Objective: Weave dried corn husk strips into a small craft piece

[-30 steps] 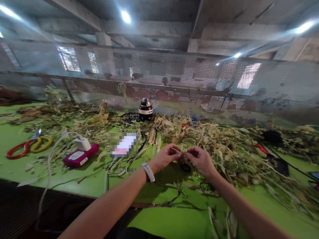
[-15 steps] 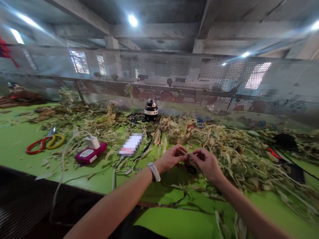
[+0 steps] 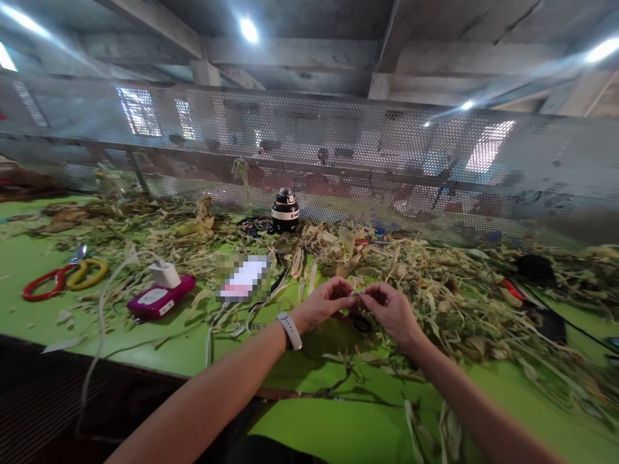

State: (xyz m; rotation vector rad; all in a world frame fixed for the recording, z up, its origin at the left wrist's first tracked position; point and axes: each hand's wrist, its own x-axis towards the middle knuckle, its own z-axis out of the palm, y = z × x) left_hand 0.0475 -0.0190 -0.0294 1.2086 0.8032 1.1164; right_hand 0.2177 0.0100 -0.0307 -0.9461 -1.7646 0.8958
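Note:
My left hand (image 3: 325, 303), with a pale watch band (image 3: 289, 330) at the wrist, pinches thumb against fingers. Opposite it, my right hand (image 3: 393, 312) is closed in a pinch too, the fingertips of both nearly touching. Between them shows a small, pale green piece of dried plant (image 3: 356, 291), mostly covered by the fingers. Just below the fingertips a dark round object (image 3: 362, 322) lies on the green tabletop (image 3: 309, 422); its kind is unclear. Dried stalks and leaves (image 3: 449, 303) are heaped behind and to the right of my right hand.
Left on the table lie red-and-yellow-handled scissors (image 3: 65, 274), a magenta power strip (image 3: 162, 298) with a white charger (image 3: 165, 274), and a phone (image 3: 245, 278) on a cable. A black-and-white bottle (image 3: 285, 211) stands before the perforated metal screen (image 3: 358, 142). A black object (image 3: 536, 269) sits right.
The whole view has shifted slightly, so things appear farther left. Both hands stay together in the same pinch, with only small finger movement.

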